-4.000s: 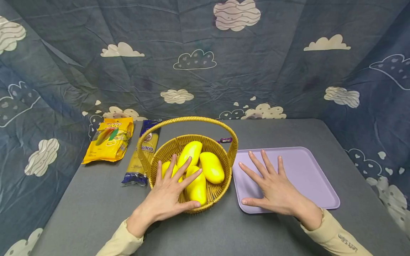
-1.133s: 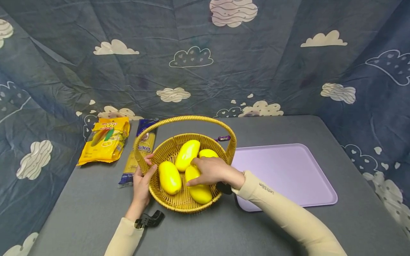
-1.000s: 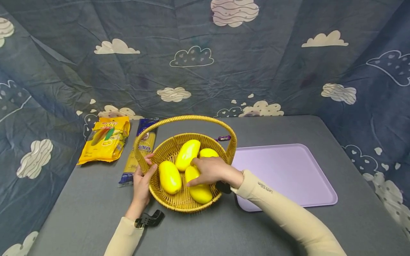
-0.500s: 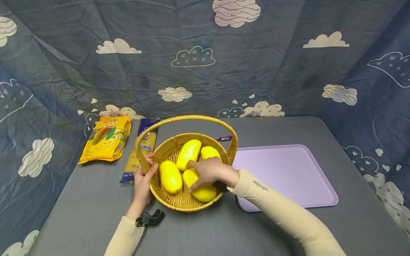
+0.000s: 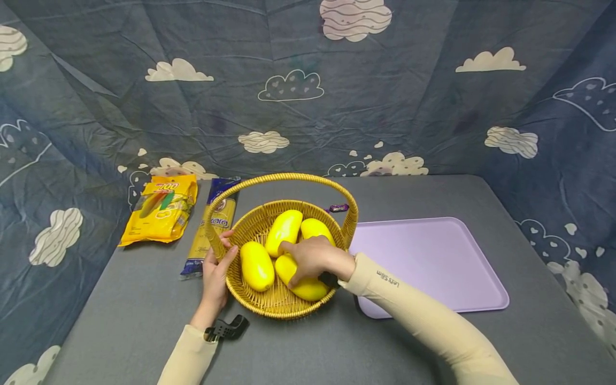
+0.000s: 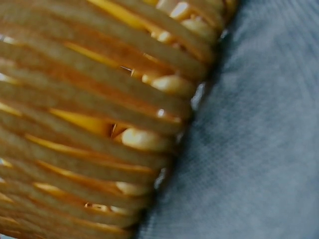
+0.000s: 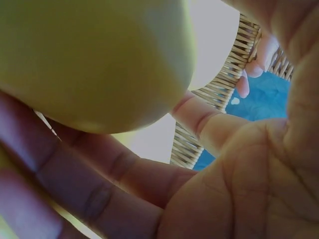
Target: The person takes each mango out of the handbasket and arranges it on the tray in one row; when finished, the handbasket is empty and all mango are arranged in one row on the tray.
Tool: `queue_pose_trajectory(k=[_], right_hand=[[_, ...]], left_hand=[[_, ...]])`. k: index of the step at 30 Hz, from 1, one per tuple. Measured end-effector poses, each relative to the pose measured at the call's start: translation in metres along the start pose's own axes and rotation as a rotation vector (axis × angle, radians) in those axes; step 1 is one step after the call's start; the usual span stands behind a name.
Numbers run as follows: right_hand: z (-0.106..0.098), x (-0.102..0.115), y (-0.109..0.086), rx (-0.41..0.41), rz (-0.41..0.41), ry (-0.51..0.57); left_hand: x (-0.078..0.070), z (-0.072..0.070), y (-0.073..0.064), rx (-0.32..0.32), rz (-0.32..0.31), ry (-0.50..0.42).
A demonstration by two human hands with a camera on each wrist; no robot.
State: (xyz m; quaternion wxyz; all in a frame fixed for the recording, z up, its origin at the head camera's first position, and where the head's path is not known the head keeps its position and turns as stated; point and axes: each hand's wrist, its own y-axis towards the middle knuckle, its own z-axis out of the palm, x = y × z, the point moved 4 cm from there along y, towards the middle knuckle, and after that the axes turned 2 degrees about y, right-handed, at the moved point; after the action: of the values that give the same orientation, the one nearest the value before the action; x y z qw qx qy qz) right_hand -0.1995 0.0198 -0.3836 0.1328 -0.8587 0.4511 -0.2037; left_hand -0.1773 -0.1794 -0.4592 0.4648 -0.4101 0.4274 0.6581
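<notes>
The right hand (image 7: 219, 194) curled round a mango (image 7: 94, 59); beyond it, the left hand (image 7: 264, 53) touched the woven basket (image 7: 230, 67), with blue cloth (image 7: 261, 97) showing behind.

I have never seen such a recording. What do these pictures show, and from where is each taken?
No machine works here: a person's left hand holds the side of the basket, and the right hand grips one yellow fruit inside it, beside three others. On the table also lie a lilac tray, a yellow bag, a blue-and-yellow packet and a small purple item. The wide picture comes from a camera on the head. The two close ones come from wrist cameras: the left shows basket weave, the right shows the palm and fruit.
</notes>
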Motion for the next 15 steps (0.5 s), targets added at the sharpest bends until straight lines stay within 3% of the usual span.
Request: queue_pose_trajectory(k=[9, 15], right_hand=[[0.0007, -0.0019, 0.0003, -0.021, -0.043, 0.056], [-0.0003, -0.0041, -0.0014, -0.035, -0.084, 0.169]], left_hand=[[0.0005, 0.0, 0.0006, 0.007, 0.013, 0.004], [-0.0007, -0.0006, 0.0002, -0.001, 0.011, 0.013]])
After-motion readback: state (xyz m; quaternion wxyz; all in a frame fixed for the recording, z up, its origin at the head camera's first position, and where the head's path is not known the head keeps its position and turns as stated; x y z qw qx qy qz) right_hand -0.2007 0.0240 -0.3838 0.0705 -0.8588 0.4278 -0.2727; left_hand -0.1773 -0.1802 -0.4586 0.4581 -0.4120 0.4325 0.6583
